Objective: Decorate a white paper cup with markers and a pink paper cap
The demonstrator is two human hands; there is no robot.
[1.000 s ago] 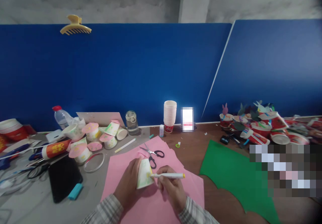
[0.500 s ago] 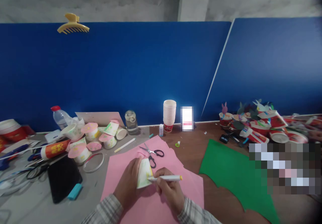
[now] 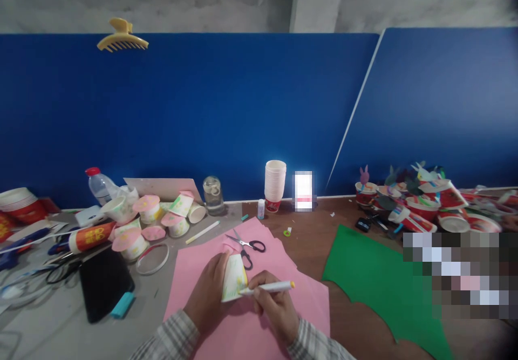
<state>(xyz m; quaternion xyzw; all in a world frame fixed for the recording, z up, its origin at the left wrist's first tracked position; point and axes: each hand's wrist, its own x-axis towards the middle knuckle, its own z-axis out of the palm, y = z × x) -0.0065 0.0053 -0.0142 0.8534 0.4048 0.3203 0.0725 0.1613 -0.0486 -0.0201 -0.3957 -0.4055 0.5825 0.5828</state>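
Observation:
My left hand [image 3: 208, 290] is wrapped round a white paper cup [image 3: 233, 278] with green and yellow drawing on its side, tilted above pink paper [image 3: 194, 268]. In my right hand [image 3: 273, 306] is a white marker [image 3: 273, 287] with a yellow end; its tip meets the cup's side near the rim. Just beyond the cup, black-handled scissors [image 3: 247, 243] lie part open on the pink paper. A small piece of folded pink paper [image 3: 231, 246] sits beside my left fingertips.
Green paper [image 3: 376, 279] lies to the right. Stacked cups [image 3: 275, 182], a glue stick [image 3: 261, 209] and a glass jar [image 3: 213, 195] stand at the back. Decorated cups [image 3: 148, 209], a black tablet [image 3: 105, 284] and a teal marker cap [image 3: 122, 305] are left; red cups [image 3: 423, 209] are piled right.
The marker tip has shifted slightly down along the cup, and the marker lies at a slightly different tilt. Both hands keep their hold. The whole view has shifted a little.

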